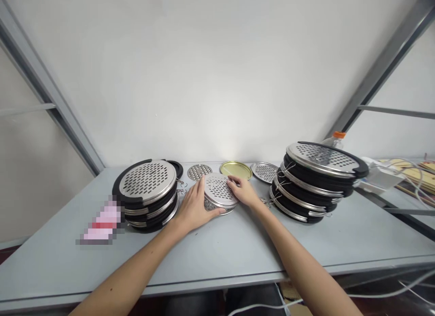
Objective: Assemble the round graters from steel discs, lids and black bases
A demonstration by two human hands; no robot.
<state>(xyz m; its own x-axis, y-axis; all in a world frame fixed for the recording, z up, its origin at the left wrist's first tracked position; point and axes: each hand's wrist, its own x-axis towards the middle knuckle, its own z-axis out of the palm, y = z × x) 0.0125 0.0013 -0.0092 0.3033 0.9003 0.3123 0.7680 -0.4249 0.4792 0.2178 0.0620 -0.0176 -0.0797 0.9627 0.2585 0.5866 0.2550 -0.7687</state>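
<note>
In the head view, a small stack of round metal grater plates lies between my hands at the middle of the table. My left hand grips the stack from the left, its fingers straight along the side and the thumb at the front edge. At the right edge, my right hand has its fingers bent onto the top plate, holding its rim. Below the upper plates, another perforated plate shows partly at the front. Behind them lie a flat perforated disc, a gold-coloured round lid and another grater plate.
Tall piles of black-rimmed round graters with wire clips stand left and right. A blurred-out pink item lies beside the left pile. An orange-capped bottle and a white box with cables are behind the right pile.
</note>
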